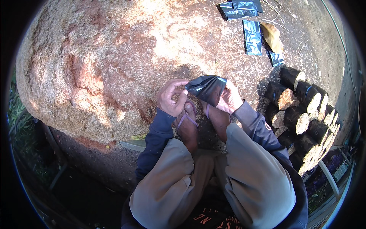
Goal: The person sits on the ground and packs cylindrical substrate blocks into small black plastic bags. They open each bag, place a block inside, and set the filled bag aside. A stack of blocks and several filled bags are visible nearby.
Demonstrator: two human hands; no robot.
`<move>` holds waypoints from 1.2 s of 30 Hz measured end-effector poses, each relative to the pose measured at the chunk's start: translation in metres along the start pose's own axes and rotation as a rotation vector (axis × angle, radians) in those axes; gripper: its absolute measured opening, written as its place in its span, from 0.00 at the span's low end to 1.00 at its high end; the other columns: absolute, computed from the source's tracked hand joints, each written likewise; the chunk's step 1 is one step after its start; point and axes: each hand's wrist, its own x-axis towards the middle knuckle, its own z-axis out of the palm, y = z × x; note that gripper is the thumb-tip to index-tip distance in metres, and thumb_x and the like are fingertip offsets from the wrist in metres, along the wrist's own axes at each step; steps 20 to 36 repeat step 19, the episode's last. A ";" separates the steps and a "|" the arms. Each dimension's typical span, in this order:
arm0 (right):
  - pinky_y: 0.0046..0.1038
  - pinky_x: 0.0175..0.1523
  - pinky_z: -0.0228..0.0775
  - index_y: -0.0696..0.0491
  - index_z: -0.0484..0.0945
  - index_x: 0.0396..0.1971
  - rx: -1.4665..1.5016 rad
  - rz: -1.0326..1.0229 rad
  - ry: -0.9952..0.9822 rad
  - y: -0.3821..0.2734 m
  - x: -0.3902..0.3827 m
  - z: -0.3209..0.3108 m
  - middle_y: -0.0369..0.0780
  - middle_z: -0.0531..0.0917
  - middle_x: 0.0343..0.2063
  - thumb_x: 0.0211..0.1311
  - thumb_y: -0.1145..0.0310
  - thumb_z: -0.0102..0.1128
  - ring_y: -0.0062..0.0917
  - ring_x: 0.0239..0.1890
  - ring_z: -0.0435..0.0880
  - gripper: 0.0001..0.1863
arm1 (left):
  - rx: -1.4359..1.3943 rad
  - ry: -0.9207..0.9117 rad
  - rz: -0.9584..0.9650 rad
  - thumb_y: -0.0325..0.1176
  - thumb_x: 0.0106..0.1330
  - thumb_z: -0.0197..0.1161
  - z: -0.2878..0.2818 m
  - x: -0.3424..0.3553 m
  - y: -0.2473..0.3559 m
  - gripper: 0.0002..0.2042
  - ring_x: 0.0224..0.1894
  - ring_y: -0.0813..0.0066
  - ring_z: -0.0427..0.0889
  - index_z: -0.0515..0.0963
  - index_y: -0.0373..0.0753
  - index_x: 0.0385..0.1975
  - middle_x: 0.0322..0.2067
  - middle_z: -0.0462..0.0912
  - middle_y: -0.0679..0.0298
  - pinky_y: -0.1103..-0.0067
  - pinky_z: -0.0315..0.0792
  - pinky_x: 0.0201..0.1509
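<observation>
A black plastic bag [207, 87], thin and looking flat and empty, stretches between my two hands above my feet. My left hand [172, 98] pinches its left corner between thumb and forefinger. At the bag's right end, my right hand [231, 99] grips the edge, with part of its fingers hidden behind the plastic. Several flat black bags like it lie on the ground at the upper right, one of them a shiny strip [252, 37]. To my right, a stack of filled black bags [297, 120] rests on its side, the open ends showing light brown, chaffy filling.
A broad mound of brown soil mixed with pale husks [91, 80] spreads over the left and far ground. Beside the flat bags lies a dry yellow-brown leaf [271, 37]. A thin green hose [340, 36] runs along the far right. My sandalled feet [187, 120] are just below the hands.
</observation>
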 end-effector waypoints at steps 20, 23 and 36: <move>0.42 0.73 0.66 0.64 0.64 0.70 -0.052 0.109 -0.068 -0.008 -0.010 0.036 0.51 0.74 0.67 0.76 0.56 0.51 0.38 0.67 0.77 0.32 | -0.085 0.028 -0.102 0.18 0.66 0.62 0.000 -0.010 -0.023 0.16 0.50 0.72 0.87 0.82 0.37 0.53 0.51 0.85 0.54 0.82 0.84 0.43; 0.42 0.73 0.66 0.64 0.64 0.70 -0.052 0.109 -0.068 -0.008 -0.010 0.036 0.51 0.74 0.67 0.76 0.56 0.51 0.38 0.67 0.77 0.32 | -0.085 0.028 -0.102 0.18 0.66 0.62 0.000 -0.010 -0.023 0.16 0.50 0.72 0.87 0.82 0.37 0.53 0.51 0.85 0.54 0.82 0.84 0.43; 0.42 0.73 0.66 0.64 0.64 0.70 -0.052 0.109 -0.068 -0.008 -0.010 0.036 0.51 0.74 0.67 0.76 0.56 0.51 0.38 0.67 0.77 0.32 | -0.085 0.028 -0.102 0.18 0.66 0.62 0.000 -0.010 -0.023 0.16 0.50 0.72 0.87 0.82 0.37 0.53 0.51 0.85 0.54 0.82 0.84 0.43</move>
